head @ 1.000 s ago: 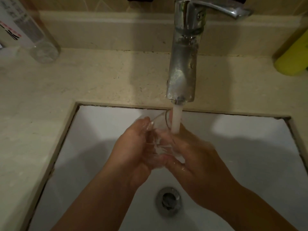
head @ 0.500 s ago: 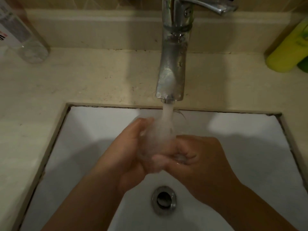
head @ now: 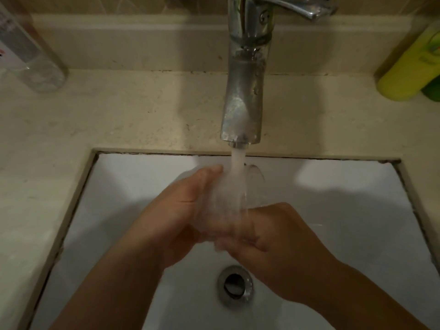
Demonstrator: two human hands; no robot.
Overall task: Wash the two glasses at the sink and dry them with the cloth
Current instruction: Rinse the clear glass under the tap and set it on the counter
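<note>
A clear drinking glass (head: 252,186) is held over the white sink basin (head: 345,222), directly under the running stream from the chrome tap (head: 245,91). Water pours over and through it, blurring its outline. My left hand (head: 181,210) wraps the glass from the left side, fingers curled round its wall. My right hand (head: 281,239) grips its lower part from the right, thumb across the base. Only one glass is visible. No cloth is in view.
A drain (head: 234,285) sits in the basin below my hands. On the beige counter (head: 119,110), a clear bottle (head: 31,55) stands at the back left and a yellow-green bottle (head: 409,65) at the back right.
My hands have turned the glass under the stream; its rim now points away to the right of the water. My right hand has slid lower on it.
</note>
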